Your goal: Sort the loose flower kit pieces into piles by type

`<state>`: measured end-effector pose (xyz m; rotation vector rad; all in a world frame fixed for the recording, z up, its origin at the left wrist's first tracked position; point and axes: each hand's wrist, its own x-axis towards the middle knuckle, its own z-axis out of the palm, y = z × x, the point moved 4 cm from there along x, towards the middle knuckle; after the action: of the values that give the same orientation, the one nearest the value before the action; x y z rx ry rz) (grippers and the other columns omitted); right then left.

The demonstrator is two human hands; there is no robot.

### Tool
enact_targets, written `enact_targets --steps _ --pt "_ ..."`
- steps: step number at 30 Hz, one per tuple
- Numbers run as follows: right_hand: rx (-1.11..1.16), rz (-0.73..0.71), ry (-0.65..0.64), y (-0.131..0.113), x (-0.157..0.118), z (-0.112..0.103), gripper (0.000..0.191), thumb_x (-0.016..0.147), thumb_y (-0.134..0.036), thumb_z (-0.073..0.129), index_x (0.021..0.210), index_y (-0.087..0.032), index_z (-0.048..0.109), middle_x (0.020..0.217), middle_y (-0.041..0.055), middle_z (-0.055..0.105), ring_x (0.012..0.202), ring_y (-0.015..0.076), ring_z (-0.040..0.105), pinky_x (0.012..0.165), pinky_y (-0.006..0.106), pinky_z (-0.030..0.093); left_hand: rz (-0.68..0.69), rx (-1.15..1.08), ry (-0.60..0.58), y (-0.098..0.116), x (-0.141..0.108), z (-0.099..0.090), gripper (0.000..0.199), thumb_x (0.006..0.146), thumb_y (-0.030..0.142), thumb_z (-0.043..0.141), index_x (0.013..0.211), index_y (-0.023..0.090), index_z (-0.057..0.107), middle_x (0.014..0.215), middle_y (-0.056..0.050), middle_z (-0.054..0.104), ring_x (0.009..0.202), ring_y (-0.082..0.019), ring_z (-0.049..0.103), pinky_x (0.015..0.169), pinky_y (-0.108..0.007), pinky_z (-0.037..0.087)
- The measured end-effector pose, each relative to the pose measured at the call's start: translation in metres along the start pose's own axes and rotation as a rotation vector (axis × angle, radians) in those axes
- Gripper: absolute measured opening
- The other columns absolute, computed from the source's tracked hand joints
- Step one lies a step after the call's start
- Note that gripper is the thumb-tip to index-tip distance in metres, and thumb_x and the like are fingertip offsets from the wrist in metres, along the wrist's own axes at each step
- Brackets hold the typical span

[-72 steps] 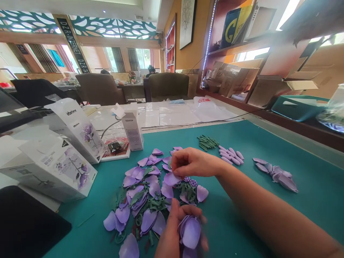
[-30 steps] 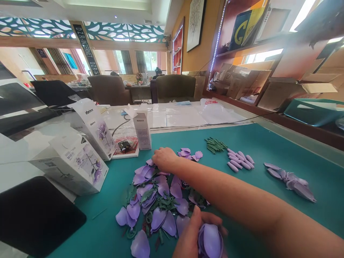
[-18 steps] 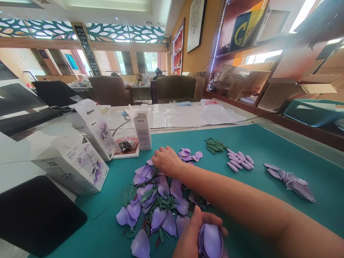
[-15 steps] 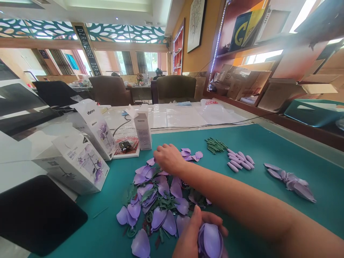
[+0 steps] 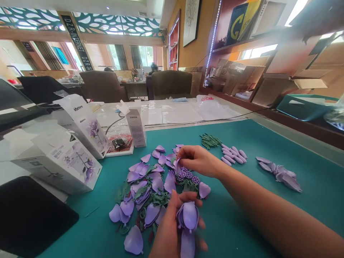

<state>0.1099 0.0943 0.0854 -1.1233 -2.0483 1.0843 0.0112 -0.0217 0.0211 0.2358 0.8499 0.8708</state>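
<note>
Pinched narrow, my right grip (image 5: 197, 160) holds one purple petal (image 5: 177, 166) over the loose pile (image 5: 157, 184); my left grip (image 5: 170, 222), nearer me, cups a bundle of petals (image 5: 189, 216); they look light, thin, fairly stiff, perhaps slippery, best taken by edge or narrow base; left of both grips stand printed cartons (image 5: 60, 159), insides hidden; far right, a teal bin (image 5: 298, 109) holds something pale.

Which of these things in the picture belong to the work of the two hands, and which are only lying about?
Seem to belong:
Left hand, holding a petal cluster
Right hand, pinching a petal
Loose purple petals
Green sticks
Purple pods
Flower-printed boxes

Seem only lying about:
Black flat object
Teal bin
Brown cardboard boxes
</note>
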Motion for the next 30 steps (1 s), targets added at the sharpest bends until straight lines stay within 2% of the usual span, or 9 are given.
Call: enact_targets --steps 6,9,11,13,15,20,24,27,30 --pt "-0.059 0.035 -0.286 -0.024 -0.024 -0.005 0.008 0.077 -0.021 0.059 0.079 -0.014 0.062 0.068 -0.0021 0.058 0.06 0.0081 0.05 0.053 0.019 0.04 0.024 0.008 0.129 0.004 0.0 0.001 0.041 0.092 0.049 0.036 0.1 0.018 0.059 0.082 -0.002 0.063 0.053 -0.012 0.055 0.032 -0.023 0.041" --pt "-0.065 0.035 -0.456 -0.033 -0.032 0.004 0.01 0.079 -0.02 0.058 0.082 -0.013 0.064 0.066 -0.0017 0.06 0.057 0.0082 0.053 0.051 0.018 0.041 -0.037 0.056 0.157 0.0 0.0 -0.002 0.045 0.091 0.054 0.033 0.096 0.017 0.059 0.067 -0.002 0.063 0.045 -0.013 0.054 0.032 -0.022 0.038" --pt "-0.096 0.003 -0.52 -0.035 -0.034 0.008 0.014 0.081 -0.022 0.057 0.086 -0.013 0.067 0.069 -0.0002 0.064 0.059 0.0088 0.056 0.053 0.018 0.042 -0.103 0.104 0.136 -0.004 0.0 -0.004 0.051 0.089 0.06 0.031 0.095 0.018 0.059 0.058 -0.001 0.061 0.038 -0.013 0.052 0.033 -0.022 0.036" --pt "-0.132 -0.019 -0.478 -0.033 -0.032 0.006 0.017 0.083 -0.024 0.057 0.091 -0.014 0.068 0.076 0.0015 0.067 0.064 0.0094 0.058 0.055 0.019 0.042 -0.127 0.134 0.077 -0.006 0.0 -0.004 0.054 0.086 0.065 0.031 0.098 0.02 0.058 0.056 0.0 0.061 0.034 -0.012 0.05 0.034 -0.021 0.035" --pt "-0.148 -0.015 -0.38 -0.028 -0.027 0.001 0.019 0.084 -0.025 0.056 0.095 -0.015 0.068 0.081 0.0023 0.067 0.067 0.0097 0.057 0.057 0.019 0.042 -0.102 0.132 0.028 -0.008 0.0 -0.005 0.051 0.084 0.065 0.037 0.102 0.022 0.057 0.062 0.0 0.064 0.034 -0.011 0.05 0.034 -0.021 0.035" --pt "-0.21 -0.011 -0.229 -0.012 -0.017 -0.004 0.017 0.084 -0.025 0.056 0.092 -0.015 0.067 0.08 0.0021 0.065 0.068 0.0105 0.054 0.059 0.021 0.041 -0.093 0.102 -0.076 -0.017 0.001 -0.008 0.037 0.081 0.054 0.055 0.097 0.021 0.059 0.08 -0.001 0.066 0.049 -0.011 0.056 0.04 -0.021 0.038" --pt "-0.241 -0.001 -0.195 -0.002 -0.008 0.005 0.016 0.085 -0.025 0.054 0.09 -0.016 0.067 0.079 0.0013 0.065 0.069 0.0108 0.054 0.059 0.022 0.039 -0.03 0.193 -0.169 -0.027 0.006 -0.01 0.04 0.071 0.054 0.066 0.086 0.017 0.063 0.08 -0.002 0.065 0.052 -0.009 0.057 0.05 -0.021 0.038" --pt "-0.318 -0.008 -0.157 0.0 0.006 0.016 0.017 0.086 -0.022 0.052 0.09 -0.016 0.067 0.079 0.0014 0.066 0.07 0.0117 0.055 0.06 0.023 0.038 -0.053 0.251 -0.216 -0.036 0.009 -0.008 0.048 0.061 0.06 0.069 0.081 0.017 0.062 0.074 -0.001 0.063 0.05 -0.01 0.055 0.05 -0.023 0.037" --pt "-0.449 -0.073 -0.143 -0.003 0.028 0.035 0.019 0.086 -0.017 0.05 0.093 -0.018 0.068 0.091 0.0035 0.068 0.081 0.0144 0.058 0.067 0.024 0.039 -0.08 0.325 -0.244 -0.037 0.006 -0.005 0.05 0.058 0.063 0.068 0.078 0.017 0.062 0.071 -0.001 0.059 0.05 -0.011 0.053 0.051 -0.025 0.039"
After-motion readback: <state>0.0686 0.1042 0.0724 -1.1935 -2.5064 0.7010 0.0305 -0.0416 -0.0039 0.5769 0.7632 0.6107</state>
